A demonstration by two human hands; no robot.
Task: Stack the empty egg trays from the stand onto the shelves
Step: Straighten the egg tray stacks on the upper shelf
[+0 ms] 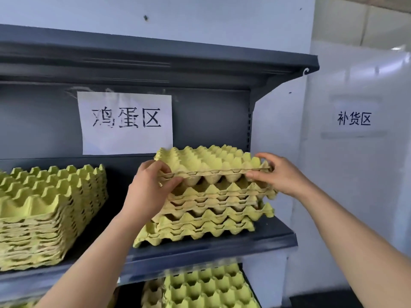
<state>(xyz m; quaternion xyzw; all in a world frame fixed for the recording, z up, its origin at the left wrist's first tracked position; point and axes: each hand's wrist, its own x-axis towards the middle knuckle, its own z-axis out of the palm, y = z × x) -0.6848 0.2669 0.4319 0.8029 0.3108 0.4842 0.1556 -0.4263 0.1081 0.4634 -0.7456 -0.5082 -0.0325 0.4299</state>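
A yellow-green pulp egg tray (206,160) is held level just above a loose stack of the same trays (206,216) on the right part of the grey shelf (222,247). My left hand (151,185) pinches the tray's left edge, thumb on top and fingers underneath. My right hand (278,174) grips its right edge the same way. The held tray looks like two nested layers. A taller, neater stack of egg trays (44,210) stands on the same shelf at the left.
Behind the stacks a white paper sign (125,123) hangs on the shelf's back panel. The upper shelf (155,61) overhangs above. More trays (206,287) lie on the shelf below. A white wall with a small sign (354,118) is at the right.
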